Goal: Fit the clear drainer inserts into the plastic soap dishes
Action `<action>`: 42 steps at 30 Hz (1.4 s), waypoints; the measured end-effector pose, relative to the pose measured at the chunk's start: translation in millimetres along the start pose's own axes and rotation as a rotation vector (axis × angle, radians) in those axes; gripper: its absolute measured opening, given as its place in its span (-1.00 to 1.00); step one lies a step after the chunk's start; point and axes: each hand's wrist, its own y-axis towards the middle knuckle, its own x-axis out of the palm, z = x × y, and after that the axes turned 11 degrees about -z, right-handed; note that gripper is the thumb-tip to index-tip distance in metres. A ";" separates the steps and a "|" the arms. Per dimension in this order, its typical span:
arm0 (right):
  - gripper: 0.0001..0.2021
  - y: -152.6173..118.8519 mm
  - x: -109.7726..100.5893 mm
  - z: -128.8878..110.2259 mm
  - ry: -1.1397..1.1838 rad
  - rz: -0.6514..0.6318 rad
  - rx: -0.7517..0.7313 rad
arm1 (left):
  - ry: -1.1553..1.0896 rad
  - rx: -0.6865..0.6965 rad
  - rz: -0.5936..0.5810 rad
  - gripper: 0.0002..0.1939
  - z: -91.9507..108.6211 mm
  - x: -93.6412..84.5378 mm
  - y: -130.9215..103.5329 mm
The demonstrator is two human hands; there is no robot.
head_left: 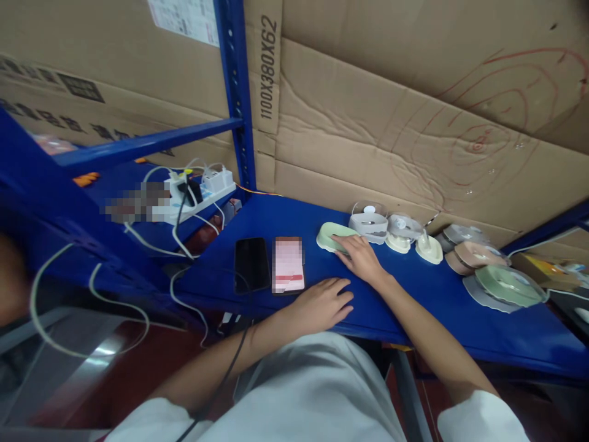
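Cardboard sheets (414, 123) backed a blue shelf (414, 307) that served as the work surface, framed by a blue upright (237, 92). On it lay a dark phone (251, 264) and, just beside it, a second phone (288, 264) with a lit screen. The left hand (324, 305) rested flat near the shelf's front edge, fingers together and loosely curved, gripping nothing. The right hand (361, 258) reached forward, its fingers slightly spread and laid on the near end of a pale green oval piece (332, 235), pressing or touching rather than clamping it.

Right of that piece stood a white holder (369, 224) and several small cream parts (416, 242), with a stack of round plates (499, 282) further right. At the left, a power strip (202, 187) trailed white cables (92, 294) off the shelf.

The risks looked modest: the green piece sat close to the white holder, so a careless drag of the hand might have knocked that neighbour over, and a sweep of the left forearm could have pushed a phone off the front edge.
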 end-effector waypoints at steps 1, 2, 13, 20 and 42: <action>-0.57 0.1 0.4 0.5 0.003 -0.006 -0.007 | 0.000 0.000 -0.002 -0.77 -0.2 0.5 0.1; -0.56 0.2 1.0 1.1 0.003 -0.009 -0.011 | 0.001 0.002 0.000 -0.77 -0.5 1.1 0.2; -0.62 0.7 -1.7 1.1 -0.020 -0.069 -0.009 | 0.011 0.007 0.008 -0.76 -1.1 0.3 1.4; -0.65 0.6 -1.3 0.1 0.106 -0.076 -0.011 | 0.002 0.012 -0.003 -0.76 -1.5 0.6 1.3; -0.51 -20.3 -18.1 74.2 -0.026 0.070 0.356 | 0.125 -0.029 -0.026 -0.63 3.4 -16.5 4.1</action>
